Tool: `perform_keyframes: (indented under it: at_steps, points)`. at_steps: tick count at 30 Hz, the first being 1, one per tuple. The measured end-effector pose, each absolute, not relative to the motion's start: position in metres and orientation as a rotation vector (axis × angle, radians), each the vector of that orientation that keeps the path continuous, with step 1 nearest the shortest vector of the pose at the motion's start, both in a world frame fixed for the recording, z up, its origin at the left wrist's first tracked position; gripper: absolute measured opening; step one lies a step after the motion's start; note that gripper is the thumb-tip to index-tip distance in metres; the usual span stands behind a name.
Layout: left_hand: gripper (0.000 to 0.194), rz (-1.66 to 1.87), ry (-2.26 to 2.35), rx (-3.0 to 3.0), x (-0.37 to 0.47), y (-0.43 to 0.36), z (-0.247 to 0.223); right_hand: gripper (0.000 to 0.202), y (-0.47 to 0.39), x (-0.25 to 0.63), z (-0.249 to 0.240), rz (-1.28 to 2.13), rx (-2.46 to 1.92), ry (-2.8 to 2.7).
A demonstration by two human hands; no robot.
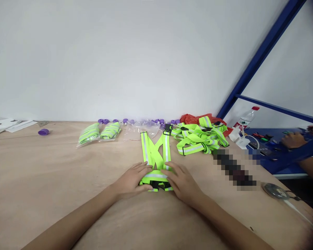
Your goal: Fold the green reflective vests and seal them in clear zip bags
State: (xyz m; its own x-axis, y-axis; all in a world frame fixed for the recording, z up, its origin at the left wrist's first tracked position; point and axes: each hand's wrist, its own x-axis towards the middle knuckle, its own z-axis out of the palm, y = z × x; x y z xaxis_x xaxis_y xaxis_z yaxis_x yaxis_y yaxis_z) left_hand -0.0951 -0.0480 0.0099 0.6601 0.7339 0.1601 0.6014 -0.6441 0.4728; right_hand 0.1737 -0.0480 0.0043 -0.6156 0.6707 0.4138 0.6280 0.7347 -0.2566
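Observation:
A neon yellow reflective strap vest (158, 176) lies on the wooden table, its two upper straps stretching away toward the wall and crossing in the middle. A black buckle (167, 129) sits at the top of the right strap. My left hand (133, 178) rests on the vest's lower left edge, fingers extended and slightly apart. On the lower right edge lies my right hand (184, 182), its fingers spread over the band. Black parts show between both hands at the near edge of the vest.
Two bagged vests (89, 134) lie back left, beside a clear plastic bag (142, 130) and purple caps (43, 132). A pile of loose straps (198, 138) and red plastic (195, 118) are back right. Farther right are a bottle (246, 118), a blue frame (261, 59) and another person's hands.

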Motion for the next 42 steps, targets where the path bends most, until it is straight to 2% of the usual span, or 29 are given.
perform_keyframes:
  at_steps: [2, 4, 8, 24, 27, 32, 36, 42]
  points:
    - [0.09, 0.418, 1.066, 2.514, -0.095, -0.049, 0.01, 0.03, -0.051, 0.171, 0.003, 0.169, -0.921, -2.485]
    - [0.099, 0.397, 1.099, 2.511, -0.093, -0.05, 0.008, 0.029, -0.053, 0.169, 0.003, 0.291, -0.913, -2.499]
    - [0.085, 0.404, 1.149, 2.504, -0.088, -0.054, 0.005, 0.045, -0.052, 0.17, 0.002, 0.471, -0.936, -2.498]
    - [0.076, 0.377, 1.154, 2.492, -0.081, -0.053, 0.026, 0.04, -0.046, 0.172, -0.005, 0.621, -0.785, -2.447]
    - [0.074, 0.369, 1.154, 2.532, -0.078, -0.057, 0.025, 0.042, -0.045, 0.174, -0.003, 0.671, -0.776, -2.449]
    - [0.08, 0.312, 1.204, 2.63, -0.072, -0.067, 0.019, 0.041, -0.046, 0.174, 0.001, 0.757, -0.783, -2.451]
    - [0.077, 0.288, 1.262, 2.666, -0.069, -0.075, 0.014, 0.038, -0.048, 0.174, 0.005, 0.82, -0.78, -2.432]
    - [0.071, 0.3, 1.34, 2.639, -0.066, -0.081, 0.007, 0.04, -0.05, 0.172, 0.004, 0.68, -0.764, -2.487]
